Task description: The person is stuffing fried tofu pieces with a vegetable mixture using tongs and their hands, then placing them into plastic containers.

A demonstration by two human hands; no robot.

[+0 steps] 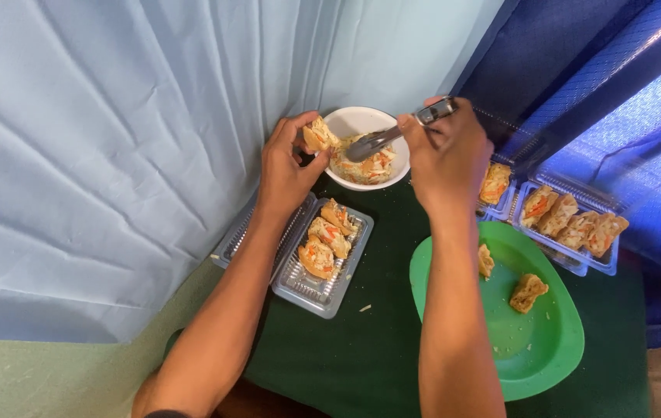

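My left hand point(288, 166) holds a stuffed fried pastry point(319, 136) at the rim of a white bowl point(354, 122). The bowl holds a chopped vegetable filling point(369, 164). My right hand point(446, 159) grips a metal spoon point(381, 141) whose tip rests in the filling. Below my left hand an open clear plastic box point(319, 286) holds three filled pastries point(327, 236).
A green plate point(539, 340) at the lower right carries two unfilled fried pieces point(528, 292). Clear boxes point(578, 259) of filled pastries lie at the right. A pale blue curtain point(114, 139) covers the left and a dark blue one point(578, 70) hangs behind. The table top is dark green point(377, 340).
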